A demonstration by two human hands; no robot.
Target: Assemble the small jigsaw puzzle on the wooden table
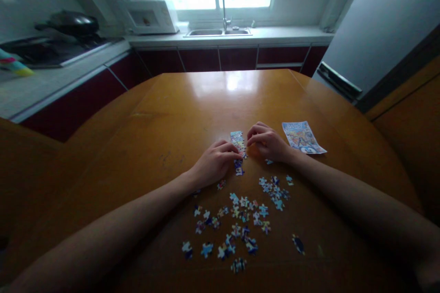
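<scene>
A small assembled strip of jigsaw puzzle [238, 141] lies on the wooden table [165, 114]. My left hand [215, 162] rests at its left side, fingers curled and fingertips pressed on the strip's edge. My right hand [268, 142] sits at its right side, fingers curled in a pinch against the strip; whether a piece is in them is hidden. A few joined pieces [238, 167] lie just below the strip. Several loose puzzle pieces [240, 219] are scattered on the table nearer to me, between my forearms.
A printed picture card [302, 137] lies right of my right hand. Behind the table runs a kitchen counter with a sink and tap [225, 23], a microwave [147, 16] and a stove with a wok [70, 23]. A refrigerator [371, 32] stands at right.
</scene>
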